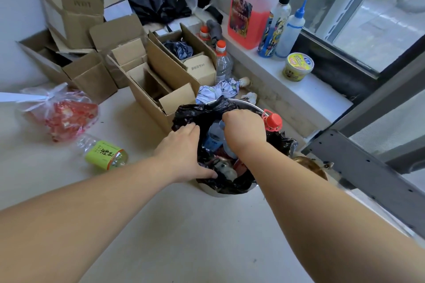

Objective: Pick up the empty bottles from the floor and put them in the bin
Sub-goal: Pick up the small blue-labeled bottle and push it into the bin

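The bin [224, 192] stands on the floor, lined with a black bag [197, 115] and full of rubbish. My right hand [245, 127] is over its mouth, shut on a clear bottle with a blue label [213, 135] that points down into the bin. My left hand [184, 151] grips the bag's left rim, thumb inside. A red-capped bottle [272, 122] sticks up at the bin's right edge. On the floor to the left lies an empty bottle with a green label [103, 154]. Two orange-capped bottles [222, 60] stand behind the boxes.
Open cardboard boxes [149, 76] crowd the floor behind the bin. A clear plastic bag with red contents [62, 115] lies at the left. On the window sill [305, 92] stand a pink jug [250, 7], two bottles and a yellow cup [297, 66]. A grey metal bar [368, 167] runs at right.
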